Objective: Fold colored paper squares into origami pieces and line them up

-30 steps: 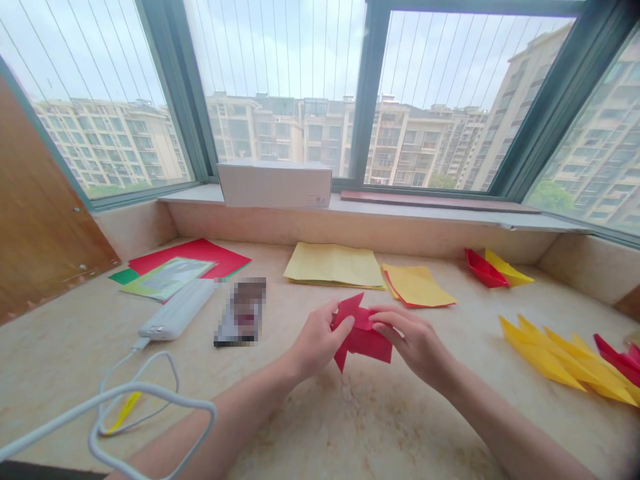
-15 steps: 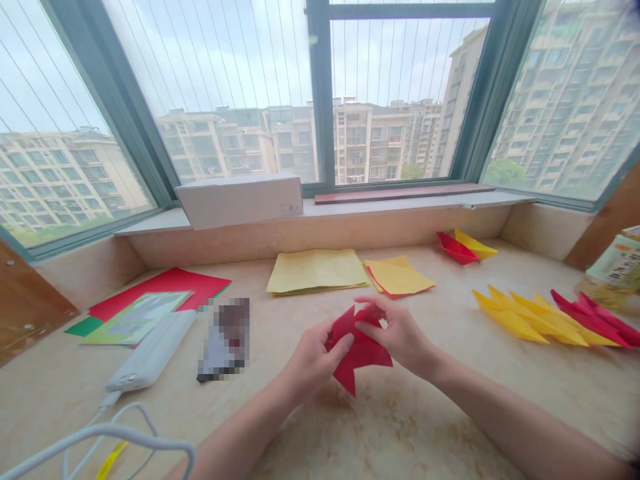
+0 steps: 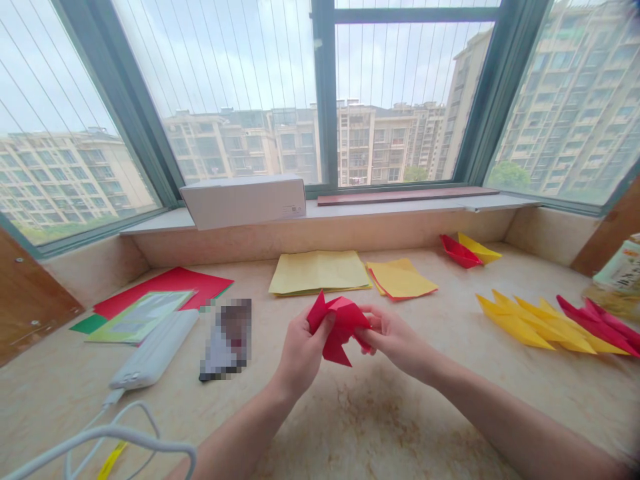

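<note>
A folded red paper piece with pointed corners is lifted off the stone counter, between both of my hands. My left hand pinches its left side, thumb on top. My right hand grips its right side with curled fingers. Behind them lie a pale yellow paper stack and an orange-yellow sheet stack.
At left are red and green sheets, a white power bank with a cable, and a blurred-out card. A white box sits on the sill. Folded paper boats and yellow and red folded pieces lie at right.
Both hands have raised the red paper off the counter and turned it; it was lower and flatter before. The view has swung to the right since the earliest frame.
</note>
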Tool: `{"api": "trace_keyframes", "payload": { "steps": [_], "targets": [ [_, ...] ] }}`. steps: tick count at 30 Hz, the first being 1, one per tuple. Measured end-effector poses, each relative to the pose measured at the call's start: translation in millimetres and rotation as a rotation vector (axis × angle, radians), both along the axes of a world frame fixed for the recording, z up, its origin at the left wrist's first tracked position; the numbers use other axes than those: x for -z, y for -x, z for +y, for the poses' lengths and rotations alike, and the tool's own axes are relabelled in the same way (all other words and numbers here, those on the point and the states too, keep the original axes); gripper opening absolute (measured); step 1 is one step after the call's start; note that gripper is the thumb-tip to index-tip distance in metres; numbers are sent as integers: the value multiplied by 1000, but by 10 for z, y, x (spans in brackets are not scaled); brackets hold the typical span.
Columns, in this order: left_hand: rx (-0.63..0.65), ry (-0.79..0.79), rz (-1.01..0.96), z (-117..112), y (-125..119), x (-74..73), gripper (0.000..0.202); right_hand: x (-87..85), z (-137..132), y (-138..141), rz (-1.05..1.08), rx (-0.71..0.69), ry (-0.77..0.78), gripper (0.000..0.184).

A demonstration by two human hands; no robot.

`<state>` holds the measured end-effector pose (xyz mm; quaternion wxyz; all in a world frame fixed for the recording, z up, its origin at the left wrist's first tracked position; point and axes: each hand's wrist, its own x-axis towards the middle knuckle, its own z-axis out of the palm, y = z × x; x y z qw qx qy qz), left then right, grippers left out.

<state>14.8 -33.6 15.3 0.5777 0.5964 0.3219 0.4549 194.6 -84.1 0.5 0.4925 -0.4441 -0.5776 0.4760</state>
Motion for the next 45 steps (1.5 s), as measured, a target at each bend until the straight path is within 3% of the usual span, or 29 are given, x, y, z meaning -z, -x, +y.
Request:
{"api": "trace_keyframes", "payload": {
  "steps": [4,8,11,16,21,24,27,31,36,40,45],
  "targets": [
    [-25,-25,10,0,-3,23,37,1,-17,41,14,20,12,38],
    [41,-21,81,-7,-2,53,39,-2,-16,35,4,171,-7,42],
    [115,62,41,-18,-4,64,43,16,-16,31,-42,264,-70,48],
    [183,219,-130,-47,-37,83,48,41,-41,96,-143,375,-177,39],
    [176,254,-156,-69,-72,140,52,49,-59,144,-84,320,-174,22],
    [165,238,-142,-68,-73,150,51,58,-52,100,-208,363,-266,14],
    [161,192,-138,-59,-69,139,47,75,-39,39,-337,404,-401,22],
    [163,217,-210,-55,-78,118,46,103,-23,12,-326,347,-463,34],
    [180,298,-291,-84,-98,79,41,101,-31,43,-269,277,-470,38],
    [109,335,-292,-120,-105,49,35,76,-62,51,-208,281,-375,35],
    [91,245,-207,-106,-73,28,32,34,-78,27,-122,368,-290,31]
  ]
}}
